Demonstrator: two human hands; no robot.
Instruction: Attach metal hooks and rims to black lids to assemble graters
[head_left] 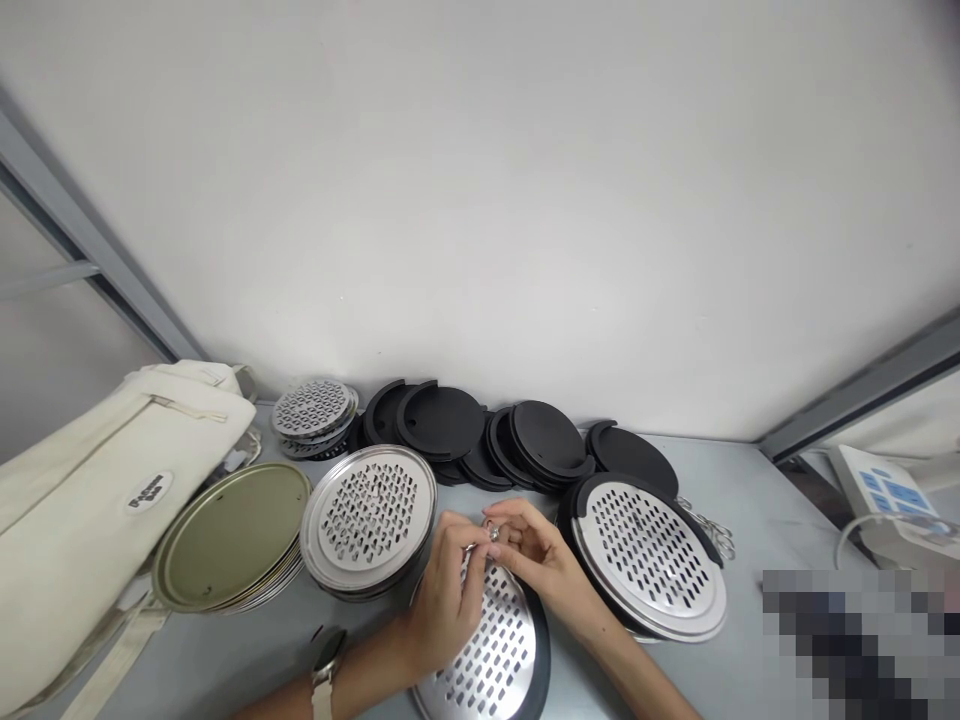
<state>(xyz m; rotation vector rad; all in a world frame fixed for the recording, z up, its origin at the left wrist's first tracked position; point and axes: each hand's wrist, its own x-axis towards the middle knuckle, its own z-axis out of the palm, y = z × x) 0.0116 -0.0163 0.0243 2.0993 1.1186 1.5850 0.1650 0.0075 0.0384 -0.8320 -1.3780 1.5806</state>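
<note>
My left hand point(454, 580), with a watch on its wrist, pinches a small shiny metal ring point(493, 533) between thumb and fingertips. Thumb and index finger of my right hand point(541, 555) close on the same bit of metal from the other side; the fingers partly hide its shape. Right below both hands lies a round silver grater plate point(491, 655) with rows of slots, set in a black rim point(538, 650). My left forearm crosses its left side.
Left stand a stack of silver grater discs point(367, 515), olive lids point(232, 535) and a cream backpack point(82, 500). Black round covers point(442, 420) and smaller perforated discs point(313, 408) line the wall. Right are stacked black-rimmed graters point(649, 550), metal rings point(709, 528) and a white box point(889, 490).
</note>
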